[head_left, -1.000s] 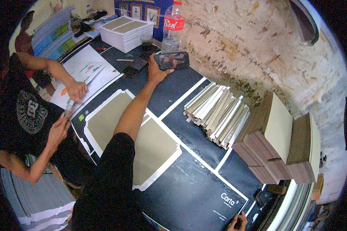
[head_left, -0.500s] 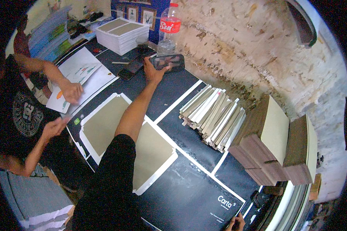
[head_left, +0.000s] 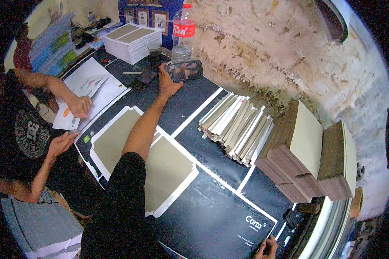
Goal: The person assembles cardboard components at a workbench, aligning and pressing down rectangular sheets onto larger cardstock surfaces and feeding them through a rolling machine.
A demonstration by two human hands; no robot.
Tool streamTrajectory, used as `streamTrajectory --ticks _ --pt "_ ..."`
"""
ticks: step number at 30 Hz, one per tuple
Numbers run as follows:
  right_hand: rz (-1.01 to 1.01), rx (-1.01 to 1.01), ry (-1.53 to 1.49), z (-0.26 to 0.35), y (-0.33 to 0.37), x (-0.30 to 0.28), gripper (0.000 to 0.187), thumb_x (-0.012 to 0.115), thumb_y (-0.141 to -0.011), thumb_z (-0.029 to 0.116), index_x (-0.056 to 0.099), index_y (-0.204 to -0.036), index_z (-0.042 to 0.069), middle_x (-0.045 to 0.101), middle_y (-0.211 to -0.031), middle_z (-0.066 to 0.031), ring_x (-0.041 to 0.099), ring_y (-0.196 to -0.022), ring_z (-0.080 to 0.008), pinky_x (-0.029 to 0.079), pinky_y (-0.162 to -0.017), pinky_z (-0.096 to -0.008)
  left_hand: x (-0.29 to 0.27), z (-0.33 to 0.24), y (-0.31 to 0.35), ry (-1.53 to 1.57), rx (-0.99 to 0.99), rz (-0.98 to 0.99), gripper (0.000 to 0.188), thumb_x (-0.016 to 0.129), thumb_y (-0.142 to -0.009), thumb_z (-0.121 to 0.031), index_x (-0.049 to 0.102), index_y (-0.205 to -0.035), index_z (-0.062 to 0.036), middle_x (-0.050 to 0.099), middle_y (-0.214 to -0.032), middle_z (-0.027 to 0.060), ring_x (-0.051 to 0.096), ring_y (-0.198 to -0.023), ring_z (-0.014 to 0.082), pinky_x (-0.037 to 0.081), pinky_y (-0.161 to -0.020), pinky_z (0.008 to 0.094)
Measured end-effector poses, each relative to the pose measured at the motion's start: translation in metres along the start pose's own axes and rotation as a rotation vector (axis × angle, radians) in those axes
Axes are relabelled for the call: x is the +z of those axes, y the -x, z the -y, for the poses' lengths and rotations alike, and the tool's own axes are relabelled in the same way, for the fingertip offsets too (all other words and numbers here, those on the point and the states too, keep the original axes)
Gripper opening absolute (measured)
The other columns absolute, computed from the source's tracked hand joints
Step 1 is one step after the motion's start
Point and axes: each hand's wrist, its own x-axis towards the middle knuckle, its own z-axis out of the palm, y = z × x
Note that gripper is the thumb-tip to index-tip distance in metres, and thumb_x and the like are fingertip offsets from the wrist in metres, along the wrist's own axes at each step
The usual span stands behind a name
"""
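My left hand (head_left: 169,84) reaches to the far side of the table and grips the left end of a smartphone (head_left: 185,71). The phone is tilted on its long side, its screen lit, in front of a clear plastic bottle (head_left: 183,45). Near the lower right edge, my right hand (head_left: 268,248) has its fingers curled by the corner of a glossy black printed sheet (head_left: 203,211); what they hold, if anything, is hidden. Beneath my left arm lies a grey-brown board cover (head_left: 170,172) with white turned-in edges, partly covered by the arm.
At left, a co-worker's hands (head_left: 80,105) handle printed paper (head_left: 101,88). Another phone (head_left: 142,80), a dark glass (head_left: 154,52) and a paper stack (head_left: 132,47) stand at the back. Board strips (head_left: 240,125) and stacked boards (head_left: 296,151) line the wall side. Grey stacks (head_left: 39,224) sit lower left.
My left thumb has come off the phone's screen to its lower edge. The view has shifted slightly. The co-worker's hands have moved a little over the paper.
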Motion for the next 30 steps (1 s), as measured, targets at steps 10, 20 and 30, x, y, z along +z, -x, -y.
streamTrajectory --ticks 10,20,30 --pt "0.006 -0.032 0.002 -0.013 -0.002 -0.004 0.016 0.072 -0.094 0.008 0.069 -0.102 -0.005 0.067 -0.110 -0.0140 0.064 -0.097 -0.0240 0.053 -0.086 -0.0344 0.003 -0.017 0.002 -0.002 0.096 -0.045 0.097 0.081 -0.062 0.003 0.030 -0.145 -0.0097 0.041 -0.140 0.0235 0.041 -0.134 0.0440 0.036 -0.115 0.0483" --pt "0.003 -0.071 0.001 -0.011 -0.002 0.000 0.014 0.071 -0.094 0.003 0.068 -0.104 -0.005 0.068 -0.107 -0.0133 0.063 -0.095 -0.0231 0.053 -0.086 -0.0344 0.008 -0.020 0.005 -0.079 0.007 -0.049 0.124 0.085 -0.066 -0.002 0.004 -0.160 -0.0104 0.036 -0.143 0.0325 0.038 -0.135 0.0511 0.030 -0.117 0.0556" --pt "0.015 -0.068 0.018 -0.008 0.000 -0.005 0.015 0.071 -0.094 0.005 0.068 -0.104 -0.006 0.068 -0.105 -0.0137 0.064 -0.093 -0.0226 0.053 -0.084 -0.0329 0.009 -0.019 0.006 -0.091 -0.048 0.027 0.143 0.091 -0.065 -0.013 -0.016 -0.160 -0.0123 0.030 -0.148 0.0364 0.034 -0.139 0.0512 0.028 -0.118 0.0553"
